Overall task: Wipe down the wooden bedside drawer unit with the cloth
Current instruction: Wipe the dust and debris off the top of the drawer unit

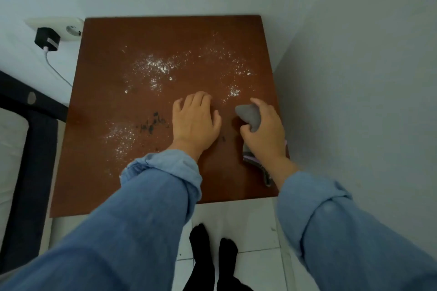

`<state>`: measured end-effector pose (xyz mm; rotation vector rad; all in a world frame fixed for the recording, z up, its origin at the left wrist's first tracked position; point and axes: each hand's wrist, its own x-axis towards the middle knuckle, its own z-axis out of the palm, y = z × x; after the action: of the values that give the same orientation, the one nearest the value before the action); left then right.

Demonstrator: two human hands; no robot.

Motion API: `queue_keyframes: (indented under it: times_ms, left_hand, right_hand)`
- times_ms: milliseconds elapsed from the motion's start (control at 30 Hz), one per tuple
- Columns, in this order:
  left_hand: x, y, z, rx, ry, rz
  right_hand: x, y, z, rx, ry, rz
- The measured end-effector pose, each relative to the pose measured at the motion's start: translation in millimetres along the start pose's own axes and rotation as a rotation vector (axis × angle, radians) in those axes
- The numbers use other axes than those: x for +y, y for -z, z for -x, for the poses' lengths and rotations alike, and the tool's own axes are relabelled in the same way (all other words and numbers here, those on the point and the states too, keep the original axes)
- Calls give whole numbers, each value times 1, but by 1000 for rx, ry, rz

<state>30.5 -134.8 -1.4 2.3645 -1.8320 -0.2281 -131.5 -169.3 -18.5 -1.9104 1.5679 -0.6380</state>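
Wooden drawer unit top [113, 172]: one reddish-brown square surface is seen from above, filling the middle of the frame and set into a corner formed by two pale walls. Left to right, the following are counted. At the far left edge, one dark bed frame [30, 139] with a pale mattress is seen beside the unit. In the upper left, one white double wall socket [71, 28] is mounted, with one black charger [47, 39] plugged in and one white cable [55, 68] trailing downward behind the unit. On the surface, several patches of white powder [156, 66] are scattered across the upper middle and lower left, and one cluster of dark smudges [151, 124] is seen left of centre. Two hands are present, both in rolled blue sleeves. The left hand [195, 123] is laid flat and released on the wood at centre, palm down, grasping nothing. Just to the right, the right hand [264, 132] is clenched around one grey cloth [249, 114], part of which bulges out between thumb and fingers; a patterned portion of fabric hangs below the wrist near the unit's right edge. At the bottom centre, two feet in black socks [212, 257] are seen on a white tiled floor [255, 224].
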Motion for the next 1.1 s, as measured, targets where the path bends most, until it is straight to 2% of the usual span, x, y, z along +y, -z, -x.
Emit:
queue_keyframes:
  times_ms: [67,167,333,433,600,700,767,900,1100]
  left_hand:
    - [-4,4,-20,-84,-6,12]
    - [-12,4,-43,-131,8,-5]
    - [-23,-2,-55,-108,-18,36]
    - [-20,-6,-50,-11,0,75]
    - [-14,-17,-62,21,97,93]
    - [-12,-18,-69,48,92,97]
    - [-9,-15,-72,51,76,104]
    - [-19,-21,-73,55,138,87]
    - [-25,-21,-78,20,163,64]
  right_hand:
    - [-11,5,-33,16,-64,-93]
    - [-25,9,-81,58,-34,-105]
    - [-35,21,-165,90,111,-55]
    - [-42,28,-208,103,203,88]
    - [-42,-4,-282,-69,336,259]
    - [-33,-23,-305,-209,347,432]
    - [-24,-28,-307,-215,371,508]
    - [-24,-49,-302,-287,417,430]
    - [-21,-48,-253,-288,461,260]
